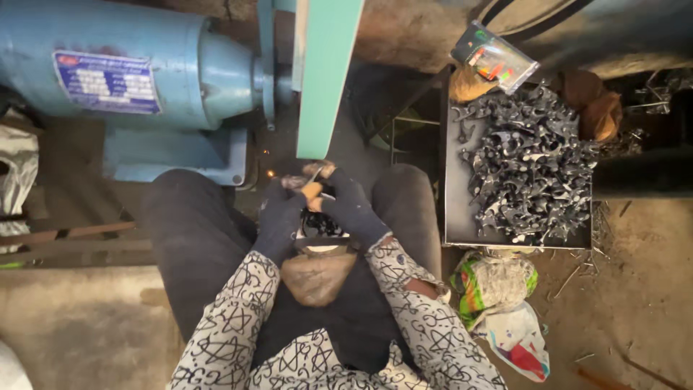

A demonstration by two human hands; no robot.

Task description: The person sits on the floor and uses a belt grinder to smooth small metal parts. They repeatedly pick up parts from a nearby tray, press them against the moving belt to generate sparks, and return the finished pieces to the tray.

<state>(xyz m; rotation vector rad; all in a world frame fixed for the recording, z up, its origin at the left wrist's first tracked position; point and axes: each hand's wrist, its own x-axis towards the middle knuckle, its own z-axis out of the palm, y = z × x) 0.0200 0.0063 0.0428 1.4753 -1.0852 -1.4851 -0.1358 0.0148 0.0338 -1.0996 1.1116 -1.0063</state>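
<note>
Both gloved — left hand (281, 213) and right hand (350, 206) closed on a small metal part (315, 173), pressed to the belt (325, 87) at twelve o'clock; tray (453, 217) of parts at three.

A metal workshop — blue motor (137, 68), grinding belt (326, 79), tray (453, 180) of dark metal parts (530, 170), dirt floor (642, 289).

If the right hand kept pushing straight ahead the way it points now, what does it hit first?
Most likely the green belt: the right hand points up-left, holding a small metal piece just below the belt's lower end. Depth is unclear.
</note>
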